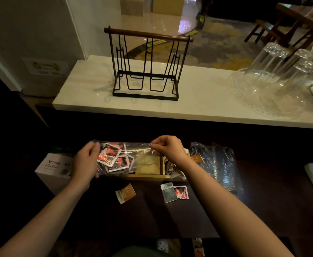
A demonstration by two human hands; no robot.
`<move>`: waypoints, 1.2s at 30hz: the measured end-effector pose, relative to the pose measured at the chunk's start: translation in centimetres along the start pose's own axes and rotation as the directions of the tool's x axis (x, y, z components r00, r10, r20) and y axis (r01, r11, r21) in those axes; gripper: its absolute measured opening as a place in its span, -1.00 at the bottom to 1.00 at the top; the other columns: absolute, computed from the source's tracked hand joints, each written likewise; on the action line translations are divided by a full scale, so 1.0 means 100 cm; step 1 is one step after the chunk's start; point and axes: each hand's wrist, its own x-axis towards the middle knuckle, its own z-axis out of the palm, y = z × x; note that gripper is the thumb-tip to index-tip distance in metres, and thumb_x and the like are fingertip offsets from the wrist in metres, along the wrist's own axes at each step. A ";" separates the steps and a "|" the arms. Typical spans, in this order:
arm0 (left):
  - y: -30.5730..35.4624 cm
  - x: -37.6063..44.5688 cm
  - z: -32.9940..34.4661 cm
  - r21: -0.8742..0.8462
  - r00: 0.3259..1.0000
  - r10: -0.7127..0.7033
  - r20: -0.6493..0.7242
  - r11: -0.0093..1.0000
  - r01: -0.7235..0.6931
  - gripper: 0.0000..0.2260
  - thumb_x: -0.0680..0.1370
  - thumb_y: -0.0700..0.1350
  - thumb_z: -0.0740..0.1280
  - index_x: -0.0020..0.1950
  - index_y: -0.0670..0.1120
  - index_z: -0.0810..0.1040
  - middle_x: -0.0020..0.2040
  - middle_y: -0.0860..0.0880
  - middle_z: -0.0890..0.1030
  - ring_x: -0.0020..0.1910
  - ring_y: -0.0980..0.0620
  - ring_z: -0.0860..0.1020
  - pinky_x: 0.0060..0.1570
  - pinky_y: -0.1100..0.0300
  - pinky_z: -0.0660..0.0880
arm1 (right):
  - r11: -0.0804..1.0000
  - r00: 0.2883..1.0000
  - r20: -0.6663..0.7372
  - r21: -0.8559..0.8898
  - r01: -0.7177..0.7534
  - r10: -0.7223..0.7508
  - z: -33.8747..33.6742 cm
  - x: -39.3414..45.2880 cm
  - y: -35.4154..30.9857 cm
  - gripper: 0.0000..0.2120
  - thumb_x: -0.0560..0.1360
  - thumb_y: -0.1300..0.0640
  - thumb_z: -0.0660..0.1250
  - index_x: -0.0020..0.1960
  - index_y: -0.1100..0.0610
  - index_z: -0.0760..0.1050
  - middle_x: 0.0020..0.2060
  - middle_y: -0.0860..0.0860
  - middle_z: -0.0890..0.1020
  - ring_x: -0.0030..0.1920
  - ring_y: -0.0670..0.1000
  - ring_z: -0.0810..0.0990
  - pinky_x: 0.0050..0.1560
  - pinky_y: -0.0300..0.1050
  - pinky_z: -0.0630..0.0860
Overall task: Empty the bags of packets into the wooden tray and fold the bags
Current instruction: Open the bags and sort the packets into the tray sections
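Note:
A clear plastic bag point(137, 152) with several red, black and white packets point(113, 157) inside is held over the wooden tray point(148, 173). My left hand point(85, 162) grips the bag's left end. At its upper right edge, my right hand point(167, 148) pinches the film. The tray's middle compartment shows bare wood through the bag, and pale packets point(174, 168) lie in its right compartment. More clear bags point(220, 164) lie crumpled to the right of the tray.
Loose packets lie on the dark counter in front of the tray: a brown one point(125, 193) and a grey and a red one point(174, 191). A white A4 box point(54, 167) stands at left. On the marble ledge behind are a wire rack point(146, 65) and upturned glasses point(274, 71).

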 end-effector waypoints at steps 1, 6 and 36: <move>0.001 0.000 0.001 0.038 0.999 0.034 -0.011 0.999 -0.034 -0.73 0.63 -0.03 0.14 -0.19 -0.15 0.40 -0.41 -0.24 0.42 -0.56 -0.09 0.40 -0.71 0.27 0.24 | 1.000 1.000 -0.005 -0.006 -0.013 0.013 0.002 0.000 0.003 -0.89 0.49 0.17 0.39 -0.01 0.15 0.63 -0.29 -0.10 0.61 -0.29 -0.18 0.57 -0.30 -0.38 0.52; 0.007 0.005 0.004 0.141 0.989 0.147 -0.008 0.979 -0.145 -0.68 0.61 -0.07 0.18 -0.27 -0.24 0.32 -0.45 -0.19 0.38 -0.47 -0.12 0.42 -0.48 0.10 0.28 | 0.997 0.997 -0.028 -0.035 -0.069 0.068 0.007 0.001 0.016 -0.89 0.47 0.17 0.40 -0.03 0.18 0.64 -0.20 0.00 0.65 -0.23 -0.14 0.57 -0.21 -0.33 0.55; 0.081 0.015 0.022 0.208 0.904 0.424 0.054 0.881 -0.425 -0.82 0.57 -0.10 0.27 -0.20 -0.13 0.48 -0.36 -0.11 0.53 -0.35 -0.04 0.52 -0.41 0.19 0.38 | 0.939 0.971 -0.010 0.260 -0.226 0.237 0.016 0.006 0.047 -0.82 0.50 0.33 0.34 0.09 0.22 0.60 -0.26 -0.05 0.58 -0.28 -0.16 0.50 -0.36 -0.41 0.42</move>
